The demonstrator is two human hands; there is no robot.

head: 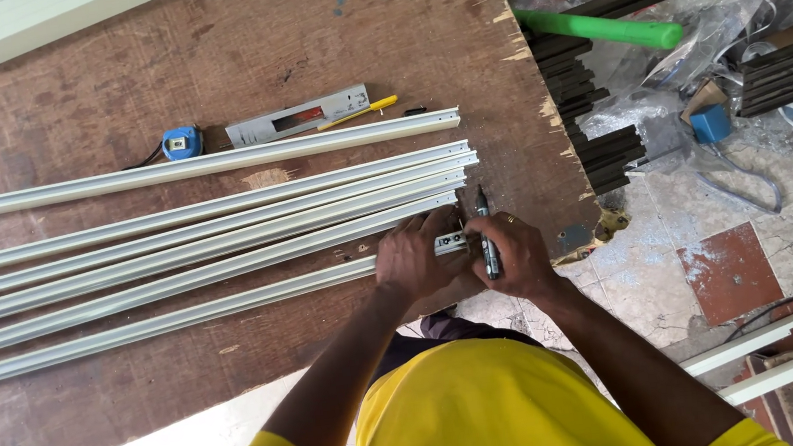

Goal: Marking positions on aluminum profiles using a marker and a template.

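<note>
1. Head view: the left hand presses down on the end of the nearest pale metal rail, fingers closed over it, at the brown worktop edge.
2. The right hand has its fingers clamped on a dark marker, tip at the rail end.
3. More rails lie parallel beyond; a blue tape measure sits behind them.

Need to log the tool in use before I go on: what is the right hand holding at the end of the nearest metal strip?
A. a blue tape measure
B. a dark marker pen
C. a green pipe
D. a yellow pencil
B: the right hand grips a dark marker pen upright at the end of the nearest metal strip, which the left hand presses down.
</note>
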